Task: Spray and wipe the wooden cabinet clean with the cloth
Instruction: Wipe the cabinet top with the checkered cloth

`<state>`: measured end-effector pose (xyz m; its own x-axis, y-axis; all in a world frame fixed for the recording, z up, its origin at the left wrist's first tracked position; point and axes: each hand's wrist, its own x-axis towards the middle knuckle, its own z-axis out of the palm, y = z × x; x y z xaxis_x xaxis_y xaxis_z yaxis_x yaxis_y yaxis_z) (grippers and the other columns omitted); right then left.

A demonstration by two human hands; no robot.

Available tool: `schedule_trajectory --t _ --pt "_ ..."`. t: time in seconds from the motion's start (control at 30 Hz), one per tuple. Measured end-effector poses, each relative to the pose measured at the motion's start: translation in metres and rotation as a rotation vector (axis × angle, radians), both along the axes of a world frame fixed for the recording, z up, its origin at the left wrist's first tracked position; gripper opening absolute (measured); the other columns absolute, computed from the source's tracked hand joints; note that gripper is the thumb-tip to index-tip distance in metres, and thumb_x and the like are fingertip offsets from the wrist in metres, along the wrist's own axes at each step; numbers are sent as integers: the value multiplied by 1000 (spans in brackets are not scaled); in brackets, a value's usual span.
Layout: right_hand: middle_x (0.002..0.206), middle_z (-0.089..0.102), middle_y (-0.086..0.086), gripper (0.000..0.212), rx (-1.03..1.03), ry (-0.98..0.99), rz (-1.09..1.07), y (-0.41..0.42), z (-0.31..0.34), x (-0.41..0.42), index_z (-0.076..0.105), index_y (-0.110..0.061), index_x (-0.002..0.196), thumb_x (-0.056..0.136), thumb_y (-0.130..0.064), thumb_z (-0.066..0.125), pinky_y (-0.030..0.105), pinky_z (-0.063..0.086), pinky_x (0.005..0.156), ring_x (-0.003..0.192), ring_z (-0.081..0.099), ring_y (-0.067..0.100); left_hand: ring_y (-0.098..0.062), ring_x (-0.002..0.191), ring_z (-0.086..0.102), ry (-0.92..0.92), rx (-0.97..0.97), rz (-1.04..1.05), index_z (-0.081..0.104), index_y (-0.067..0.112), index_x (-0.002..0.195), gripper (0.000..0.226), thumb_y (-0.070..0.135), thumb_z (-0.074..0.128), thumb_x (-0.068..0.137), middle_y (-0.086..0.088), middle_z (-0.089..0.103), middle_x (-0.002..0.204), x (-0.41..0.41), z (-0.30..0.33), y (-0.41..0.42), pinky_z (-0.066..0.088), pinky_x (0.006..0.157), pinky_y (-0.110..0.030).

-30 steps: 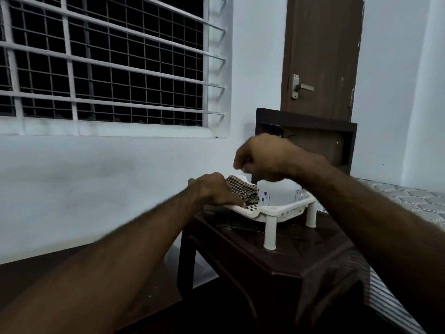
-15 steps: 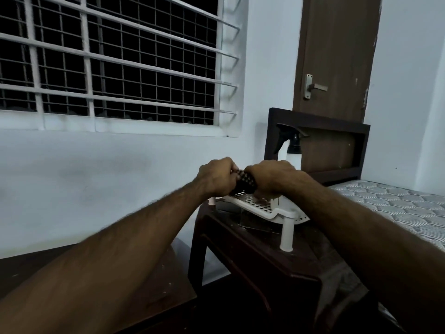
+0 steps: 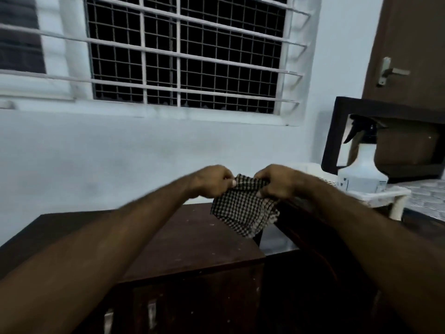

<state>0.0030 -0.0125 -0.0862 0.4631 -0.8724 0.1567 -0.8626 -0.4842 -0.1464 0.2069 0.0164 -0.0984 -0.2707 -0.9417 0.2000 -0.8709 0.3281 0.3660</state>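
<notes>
1. Your two bare forearms come in from the bottom corners and meet near the middle of the view.
2. Below them stands the cabinet [image 3: 192, 249], dark wood with a flat top flecked with pale specks. Two small pale fittings show low on its front, too blurred to name.
3. Your left hand [image 3: 212, 180] has its grip clamped on the upper left edge of the cloth [image 3: 243, 209], thumb nail showing against the fabric.
4. Your right hand [image 3: 279, 182] has its grip clamped on the upper right edge of the cloth, fingers curled over it.
5. The cloth is a dark and light check. It hangs from both hands in loose folds, held in the air above the right end of the cabinet top, its lower corner just past the cabinet's right edge. It does not appear to touch the wood.
6. To the right of the cabinet stands a darker table [image 3: 409, 227], mostly hidden behind your right arm.
7. On that table sits a white rack [image 3: 385, 197] on short legs.
8. The sprayer [image 3: 361, 169], a white bottle with a black trigger head, stands upright on the rack, well apart from your hands.
9. Behind the sprayer is a dark headboard [image 3: 337, 131], and a patterned mattress [image 3: 428, 198] shows at the right edge.
10. Farthest back are the pale wall, a barred window [image 3: 183, 56] dark behind its grille, and a brown door [image 3: 414, 44] with a metal handle.
</notes>
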Motion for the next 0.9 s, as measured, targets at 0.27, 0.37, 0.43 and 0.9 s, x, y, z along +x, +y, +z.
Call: schedule_trajectory --t 0.27,0.37,0.43,0.9 --pt "132 55 1 54 78 107 38 26 -130 21 60 -35 132 84 -9 57 37 47 103 123 53 26 -17 111 67 -105 -11 27 72 31 116 29 24 60 91 6 73 120 19 -116 23 53 100 -38" --pt "141 42 -5 58 52 103 75 41 -146 13 60 -33 136 83 -10 56 36 41 110 130 41 20 -20 118 65 -80 42 -22 70 31 123 44 18 49 87 3 69 130 15 -139 33 52 104 -39" --pt "150 40 -7 53 4 50 78 46 -148 13 65 -29 132 83 -13 52 36 37 115 138 39 17 -22 126 61 2 5 -1 64 29 131 46 19 44 92 1 64 139 13 -143 34 48 109 -39" --pt "165 25 13 51 63 26 11 31 -168 36 29 -5 155 110 -29 29 24 7 120 154 18 23 -29 156 20 -166 120 25 32 1 156 52 28 30 111 -18 27 166 6 -161 14 15 127 -38"
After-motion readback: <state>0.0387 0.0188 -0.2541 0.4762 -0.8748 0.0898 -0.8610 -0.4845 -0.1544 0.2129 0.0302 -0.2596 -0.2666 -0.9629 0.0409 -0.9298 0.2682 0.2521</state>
